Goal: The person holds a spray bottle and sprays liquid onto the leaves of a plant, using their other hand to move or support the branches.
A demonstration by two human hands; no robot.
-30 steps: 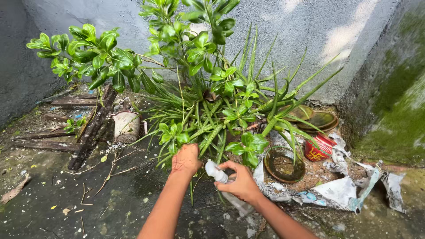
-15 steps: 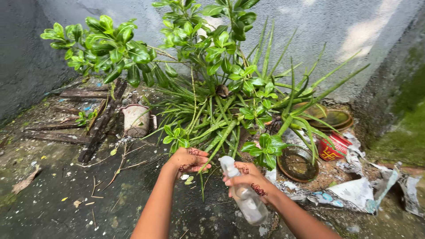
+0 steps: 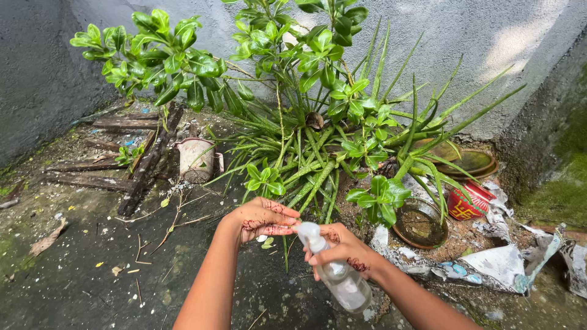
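Observation:
My right hand (image 3: 345, 252) grips a clear plastic spray bottle (image 3: 335, 275) around its neck, nozzle end pointing up and left. My left hand (image 3: 262, 219) is palm up with fingers reaching right, and its fingertips touch the bottle's white nozzle (image 3: 307, 231). Both hands carry dark red-brown patterns. Just beyond them grows a spiky aloe-like plant (image 3: 318, 165) mixed with a leafy green shrub (image 3: 183, 61) that spreads up and left.
A small pale pot (image 3: 197, 160) lies left of the plant, beside dark wooden planks (image 3: 143, 165). Round clay dishes (image 3: 420, 225) and a red painted pot (image 3: 466, 201) sit right, over torn paper (image 3: 495, 263). Grey walls enclose the corner; the right wall (image 3: 556, 153) is mossy.
My left hand has come away from the plant's leaves, turned palm up and moved right onto the nozzle. My right hand has raised and tilted the bottle.

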